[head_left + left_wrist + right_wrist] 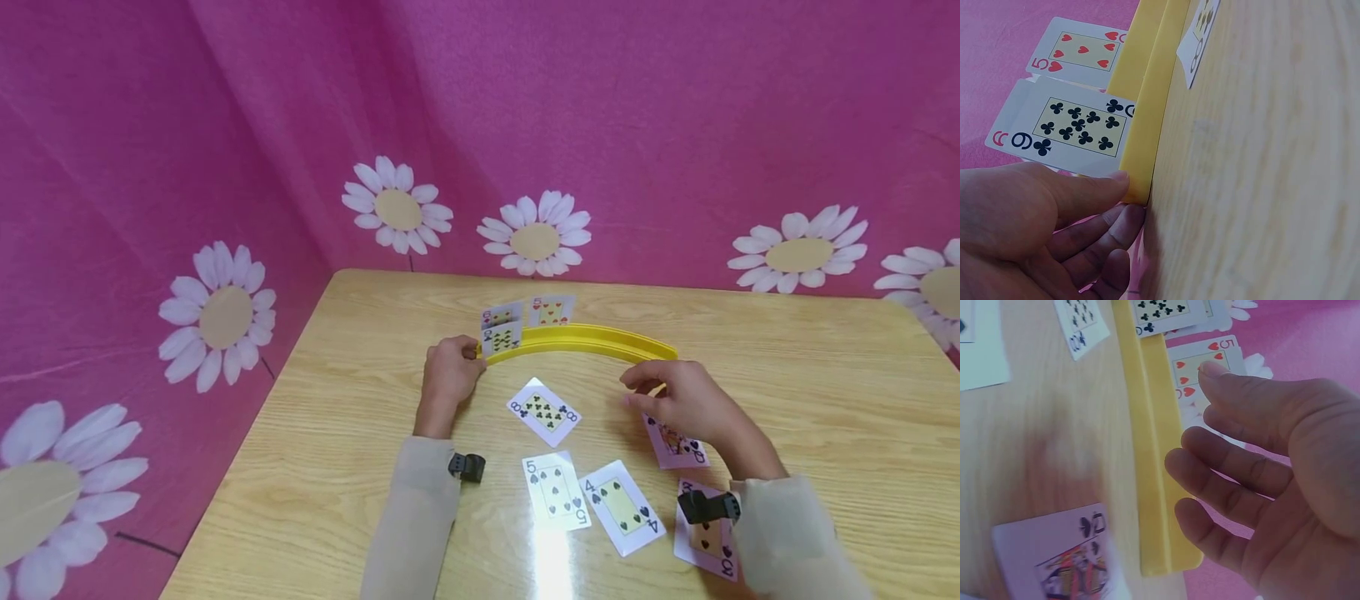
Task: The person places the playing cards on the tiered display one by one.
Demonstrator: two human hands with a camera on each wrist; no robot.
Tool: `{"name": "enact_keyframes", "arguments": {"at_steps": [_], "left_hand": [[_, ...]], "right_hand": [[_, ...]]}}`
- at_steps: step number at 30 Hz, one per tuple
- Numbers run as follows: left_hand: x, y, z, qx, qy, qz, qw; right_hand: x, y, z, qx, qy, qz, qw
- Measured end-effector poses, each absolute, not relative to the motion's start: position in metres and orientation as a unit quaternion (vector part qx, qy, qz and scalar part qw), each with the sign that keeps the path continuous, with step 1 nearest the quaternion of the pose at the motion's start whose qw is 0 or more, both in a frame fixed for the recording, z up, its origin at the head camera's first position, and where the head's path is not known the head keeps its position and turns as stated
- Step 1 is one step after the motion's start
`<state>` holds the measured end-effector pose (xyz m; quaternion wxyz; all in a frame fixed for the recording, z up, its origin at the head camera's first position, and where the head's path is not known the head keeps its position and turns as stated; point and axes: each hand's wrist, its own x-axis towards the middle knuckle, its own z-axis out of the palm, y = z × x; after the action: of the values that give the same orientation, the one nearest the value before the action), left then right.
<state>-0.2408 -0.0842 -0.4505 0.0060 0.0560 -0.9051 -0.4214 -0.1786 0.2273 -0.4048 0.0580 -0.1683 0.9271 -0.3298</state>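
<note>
A yellow curved card holder [592, 337] stands on the table with playing cards upright at its left end. My left hand [452, 373] pinches that end, thumb on the front, as the left wrist view shows. In its slot, a nine of clubs [1079, 128] stands before a red six, mostly hidden, and a five of hearts [1082, 51] stands farther along. My right hand [678, 400] hovers by the holder's right end with loosely bent fingers and nothing in them. Below it lies a queen of spades [1072, 556], partly covered by the hand in the head view.
On the table lie an eight of clubs [543, 412], a five of spades [557, 492] and a four of spades [621, 508]. Another spade card [701, 554] sits partly under the right wrist camera. A pink curtain [637, 108] with daisies hangs behind the table.
</note>
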Motion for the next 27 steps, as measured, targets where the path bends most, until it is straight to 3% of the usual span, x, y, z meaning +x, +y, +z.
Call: {"name": "enact_keyframes", "arguments": {"at_steps": [18,27], "left_hand": [[-0.24,-0.083,-0.451,0.066,-0.906,-0.418,-0.002],[-0.241,-0.083,-0.45,0.063,-0.909,-0.413,0.004]], "right_hand": [[-0.153,0.225,-0.421,-0.167,0.918,-0.348,0.093],[-0.145,0.222,-0.424,-0.188,0.907,-0.351,0.137]]}}
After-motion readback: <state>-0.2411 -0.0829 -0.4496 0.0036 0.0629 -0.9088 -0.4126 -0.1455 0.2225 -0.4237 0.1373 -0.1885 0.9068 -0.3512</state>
